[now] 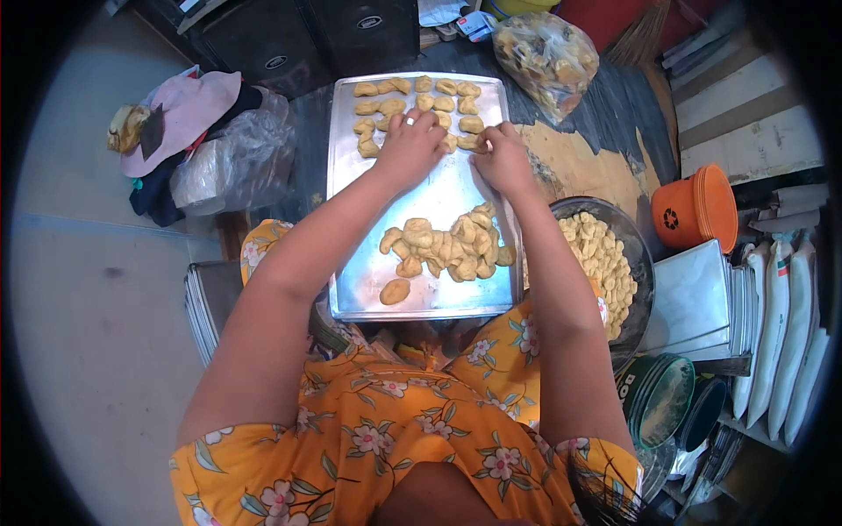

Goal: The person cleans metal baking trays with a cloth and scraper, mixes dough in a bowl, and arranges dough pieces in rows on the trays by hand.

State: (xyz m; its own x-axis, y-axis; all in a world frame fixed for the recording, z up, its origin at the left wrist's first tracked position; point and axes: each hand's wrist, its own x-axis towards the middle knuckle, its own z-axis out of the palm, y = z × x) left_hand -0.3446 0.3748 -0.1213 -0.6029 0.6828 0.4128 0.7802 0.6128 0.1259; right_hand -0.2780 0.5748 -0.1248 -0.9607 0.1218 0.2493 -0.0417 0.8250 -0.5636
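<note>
A shiny metal baking tray [421, 307] lies in front of me. Pieces of yellowish dough [392, 106] stand in rows over its far end. A loose heap of more dough pieces [452, 245] covers its near half, with one flat piece [395, 291] apart at the lower left. My left hand [410, 151], a ring on one finger, is bent over the nearest row, its fingers closed at a dough piece [450, 142]. At the tray's right edge, my right hand [504, 159] pinches the end of another dough piece [468, 142]. Both hands partly hide their fingertips.
To the right sits a large round basin [645, 263] full of small dough pieces [605, 263]. Beyond the tray lies a clear bag of pieces [548, 61]. Orange buckets [697, 209] and stacked trays [688, 294] stand at right; a pink hat [189, 114] and plastic bag [232, 158] lie left.
</note>
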